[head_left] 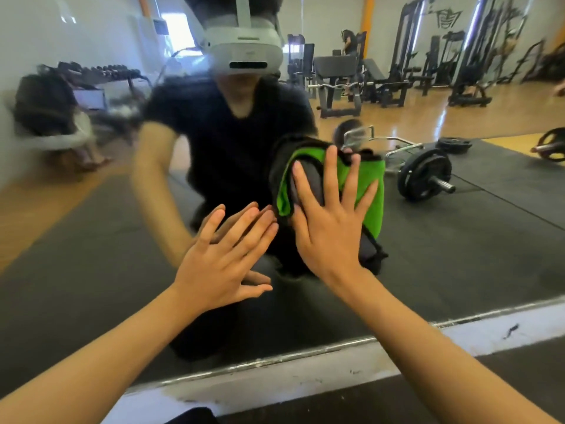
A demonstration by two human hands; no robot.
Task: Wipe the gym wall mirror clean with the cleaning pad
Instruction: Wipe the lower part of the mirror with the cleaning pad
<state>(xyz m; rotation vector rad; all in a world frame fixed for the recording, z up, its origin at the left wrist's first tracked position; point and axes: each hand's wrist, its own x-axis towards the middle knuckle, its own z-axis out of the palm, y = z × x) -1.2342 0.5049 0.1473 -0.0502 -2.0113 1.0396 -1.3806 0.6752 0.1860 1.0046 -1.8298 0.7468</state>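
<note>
Right hand point(328, 221), fingers splayed flat, presses green-and-black cloth cleaning pad point(371, 197) against large gym wall mirror point(91, 240), near bottom edge: even pressure. Left hand point(218, 267), fingers straight, apart, braces on glass beside pad.

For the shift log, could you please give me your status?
Right hand flat, pressing cleaning pad on mirror. Left hand open, fingertips at glass. Nothing obstructing.
</note>
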